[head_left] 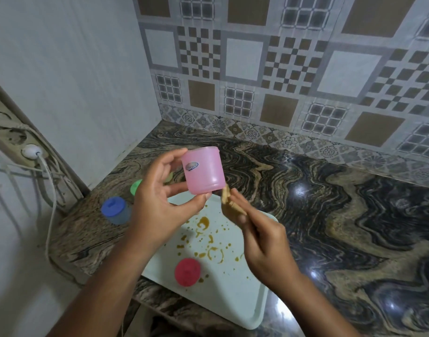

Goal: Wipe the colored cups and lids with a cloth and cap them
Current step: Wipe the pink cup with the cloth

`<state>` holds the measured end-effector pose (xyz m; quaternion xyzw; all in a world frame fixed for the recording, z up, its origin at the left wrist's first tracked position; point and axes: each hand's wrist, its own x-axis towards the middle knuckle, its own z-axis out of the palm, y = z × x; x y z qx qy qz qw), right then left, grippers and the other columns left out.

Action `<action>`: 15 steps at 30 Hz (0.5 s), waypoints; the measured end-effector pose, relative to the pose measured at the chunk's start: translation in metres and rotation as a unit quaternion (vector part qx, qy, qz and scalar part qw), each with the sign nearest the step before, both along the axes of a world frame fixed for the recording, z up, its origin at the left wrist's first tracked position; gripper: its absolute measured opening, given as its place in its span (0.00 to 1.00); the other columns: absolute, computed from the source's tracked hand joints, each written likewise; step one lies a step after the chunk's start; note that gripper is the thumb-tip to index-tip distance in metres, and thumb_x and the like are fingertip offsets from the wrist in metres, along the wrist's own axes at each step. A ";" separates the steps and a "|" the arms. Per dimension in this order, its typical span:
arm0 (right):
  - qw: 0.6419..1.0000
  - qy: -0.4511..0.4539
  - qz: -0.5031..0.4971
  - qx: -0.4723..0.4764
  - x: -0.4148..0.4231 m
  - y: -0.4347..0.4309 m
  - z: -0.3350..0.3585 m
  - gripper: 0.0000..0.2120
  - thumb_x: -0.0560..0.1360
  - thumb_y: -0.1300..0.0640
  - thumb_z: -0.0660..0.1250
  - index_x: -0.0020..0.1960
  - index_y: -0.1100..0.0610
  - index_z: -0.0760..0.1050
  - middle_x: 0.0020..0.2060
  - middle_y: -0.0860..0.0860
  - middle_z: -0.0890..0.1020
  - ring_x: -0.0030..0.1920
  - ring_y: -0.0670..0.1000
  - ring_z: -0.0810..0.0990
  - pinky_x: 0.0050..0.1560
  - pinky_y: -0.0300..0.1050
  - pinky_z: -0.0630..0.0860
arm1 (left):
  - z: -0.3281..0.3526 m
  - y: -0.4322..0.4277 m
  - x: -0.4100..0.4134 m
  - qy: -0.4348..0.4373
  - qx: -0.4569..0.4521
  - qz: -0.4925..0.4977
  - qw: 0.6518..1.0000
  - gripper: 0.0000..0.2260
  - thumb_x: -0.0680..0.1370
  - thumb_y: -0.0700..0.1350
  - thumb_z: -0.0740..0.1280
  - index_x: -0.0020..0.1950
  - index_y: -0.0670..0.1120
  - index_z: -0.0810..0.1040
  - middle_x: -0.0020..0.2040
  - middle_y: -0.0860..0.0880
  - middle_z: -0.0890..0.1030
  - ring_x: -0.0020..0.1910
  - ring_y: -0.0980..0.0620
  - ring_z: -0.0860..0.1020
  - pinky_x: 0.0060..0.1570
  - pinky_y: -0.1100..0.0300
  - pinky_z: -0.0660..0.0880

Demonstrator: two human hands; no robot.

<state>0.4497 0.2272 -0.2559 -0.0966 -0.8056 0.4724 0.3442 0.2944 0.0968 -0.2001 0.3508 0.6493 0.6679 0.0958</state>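
I see my left hand (157, 203) curled round the pink cup (203, 171), fingers at its upper end and thumb at its lower edge, holding it in the air above the stained tray (245, 300). My right hand (264, 242) pinches a brownish cloth (229, 203), blurred, whose tip touches the cup's lower right edge. A red lid (187, 272) lies on the tray. A blue-capped cup (115, 210) stands on the counter to the left.

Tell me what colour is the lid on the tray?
The round plastic lid is red; head view.
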 end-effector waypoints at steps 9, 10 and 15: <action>0.992 0.089 -0.072 -0.060 -0.020 0.022 0.058 0.19 0.84 0.62 0.59 0.74 0.58 0.72 0.71 0.53 0.77 0.74 0.46 0.73 0.74 0.49 0.72 | -0.002 0.003 0.009 0.027 -0.025 -0.004 0.999 0.40 0.66 0.37 0.81 0.75 0.57 0.71 0.71 0.59 0.74 0.52 0.46 0.83 0.34 0.38 0.83; 0.993 0.094 -0.061 -0.036 -0.023 0.021 0.062 0.19 0.83 0.64 0.60 0.74 0.58 0.70 0.73 0.54 0.75 0.75 0.46 0.72 0.74 0.46 0.71 | -0.002 0.003 0.009 0.024 -0.028 -0.002 0.999 0.41 0.66 0.38 0.81 0.75 0.56 0.71 0.70 0.59 0.75 0.52 0.47 0.84 0.35 0.39 0.83; 0.995 0.063 0.009 0.075 -0.034 0.009 0.055 0.23 0.79 0.75 0.60 0.73 0.67 0.71 0.76 0.62 0.68 0.78 0.52 0.66 0.75 0.46 0.68 | -0.002 0.006 0.007 -0.002 -0.022 0.011 1.000 0.39 0.64 0.42 0.81 0.74 0.51 0.72 0.67 0.55 0.78 0.50 0.49 0.84 0.40 0.38 0.83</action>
